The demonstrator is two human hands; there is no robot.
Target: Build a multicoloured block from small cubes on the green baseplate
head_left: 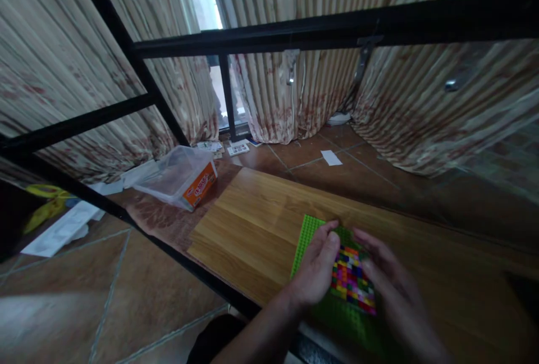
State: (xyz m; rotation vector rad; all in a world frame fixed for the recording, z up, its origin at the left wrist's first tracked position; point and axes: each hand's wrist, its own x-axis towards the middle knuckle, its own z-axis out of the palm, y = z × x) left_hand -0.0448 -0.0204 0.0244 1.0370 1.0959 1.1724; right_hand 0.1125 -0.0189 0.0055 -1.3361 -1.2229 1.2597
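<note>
A green studded baseplate (309, 230) lies on the wooden board, with a many-coloured patch of small building bricks (350, 277) across its middle. My left hand (316, 267) is over the left part of the plate, thumb and forefinger pressed together at the patch's upper left edge; anything between them is hidden. On the other side, my right hand (391, 280) curves around the patch's right edge, its thumb and forefinger apart. I see nothing held in it. Blur and shadow hide where its fingertips touch.
A clear plastic tub (179, 176) with an orange label stands beyond the wooden board (248, 212). Black metal bars (269, 38) cross in front of striped curtains (303, 94). White packaging (63, 232) and a paper slip (330, 158) lie on the tiled floor.
</note>
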